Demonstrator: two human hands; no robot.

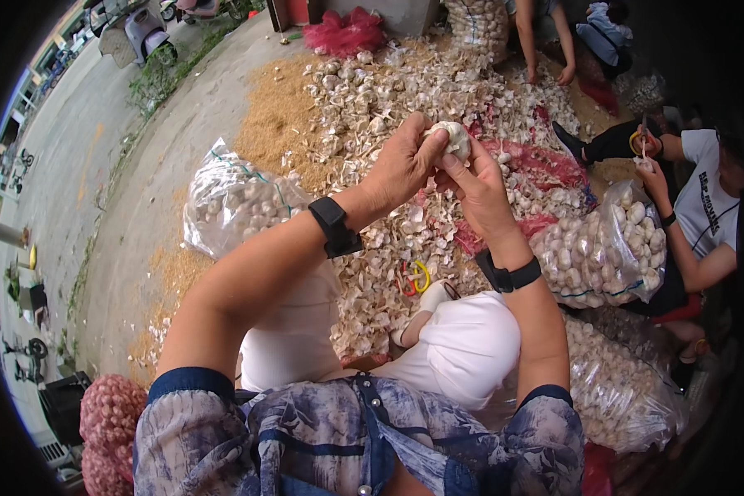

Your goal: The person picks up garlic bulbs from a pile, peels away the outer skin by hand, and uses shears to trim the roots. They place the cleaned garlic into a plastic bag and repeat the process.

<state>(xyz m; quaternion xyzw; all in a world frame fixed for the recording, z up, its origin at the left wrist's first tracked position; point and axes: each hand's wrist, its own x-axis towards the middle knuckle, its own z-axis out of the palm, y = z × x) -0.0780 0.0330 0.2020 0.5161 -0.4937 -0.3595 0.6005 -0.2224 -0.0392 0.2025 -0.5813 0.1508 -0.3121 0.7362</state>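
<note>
A white garlic bulb (452,140) is held up in front of me, pinched between both hands. My left hand (407,157) grips it from the left, thumb pressed on its side. From below and right, the fingers of my right hand (477,183) close on the same bulb. Both wrists wear black bands. Beneath the hands lies a broad pile of papery garlic skins (380,285). Scissors with yellow and red handles (422,277) rest on the skins near my shoe.
Clear bags of garlic stand at left (248,202) and right (599,248), with another bag (620,384) below. Red net sacks (112,430) sit lower left. A co-worker (707,198) at right holds scissors; another person's hands (546,70) reach into the far pile. A scooter (136,37) stands far left.
</note>
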